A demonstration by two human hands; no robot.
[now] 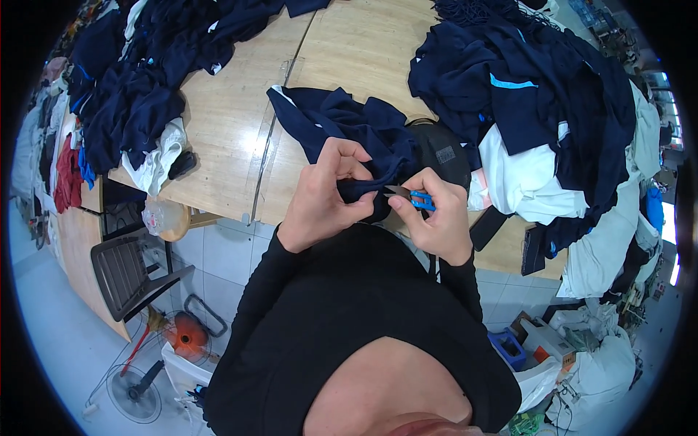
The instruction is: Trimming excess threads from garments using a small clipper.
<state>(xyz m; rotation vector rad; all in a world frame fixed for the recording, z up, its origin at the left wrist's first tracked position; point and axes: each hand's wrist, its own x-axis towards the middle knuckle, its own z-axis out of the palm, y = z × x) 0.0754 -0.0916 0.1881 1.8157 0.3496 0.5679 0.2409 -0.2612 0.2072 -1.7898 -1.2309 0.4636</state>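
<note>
Wooden table [225, 123]: left hand [323, 196] pinches navy garment [349, 127], right hand [436, 218] holds blue snips [416, 198].

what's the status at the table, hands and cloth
Left hand pinching navy cloth. Right hand holding blue snips, tips at the cloth. Nothing between the hands.

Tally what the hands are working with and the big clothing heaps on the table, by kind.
Navy garment pinched in the left hand: 1
Blue-handled thread snips in the right hand: 1
Heaps of mostly navy clothing, one at the table's left, one at its right: 2
Total: 4
</note>
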